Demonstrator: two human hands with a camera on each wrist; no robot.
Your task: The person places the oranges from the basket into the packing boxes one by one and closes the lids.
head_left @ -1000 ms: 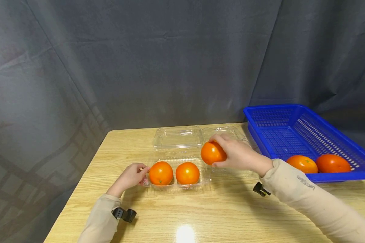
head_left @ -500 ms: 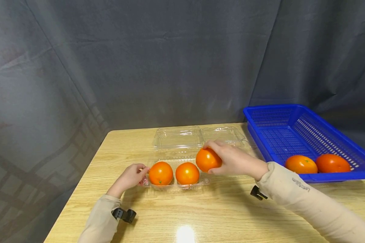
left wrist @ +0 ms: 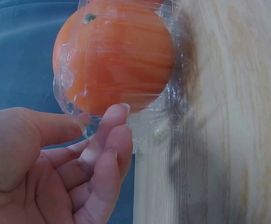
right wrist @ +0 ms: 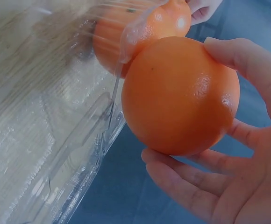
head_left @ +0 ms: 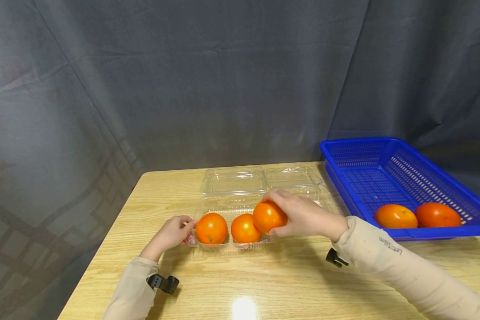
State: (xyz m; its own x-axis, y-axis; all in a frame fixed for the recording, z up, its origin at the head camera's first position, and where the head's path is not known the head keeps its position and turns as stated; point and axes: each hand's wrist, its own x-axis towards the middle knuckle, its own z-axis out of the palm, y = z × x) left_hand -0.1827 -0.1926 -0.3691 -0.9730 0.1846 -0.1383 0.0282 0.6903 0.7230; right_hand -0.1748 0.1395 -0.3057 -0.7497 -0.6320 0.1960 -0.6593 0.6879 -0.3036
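Note:
My right hand [head_left: 302,217] grips an orange [head_left: 269,218] between thumb and fingers, above the right end of a clear plastic box [head_left: 236,209]. In the right wrist view the held orange [right wrist: 177,95] fills the middle, near the box's clear edge. Two more oranges sit side by side in the box: the left orange [head_left: 211,228] and the middle orange [head_left: 243,228], partly overlapped by the held one. My left hand [head_left: 172,234] pinches the box's left rim with thumb and forefinger. Its other fingers curl loosely beside the orange [left wrist: 119,60] in the left wrist view.
Other clear plastic boxes [head_left: 234,181] lie behind on the wooden table [head_left: 208,284]. A blue basket [head_left: 344,189] stands at the right, with an orange [head_left: 396,216] and a redder orange [head_left: 438,215] near its front wall. A grey curtain [head_left: 240,89] hangs behind the table.
My right hand has moved the orange left and slightly toward me, from beside the box to over its right end. The left hand stays at the rim.

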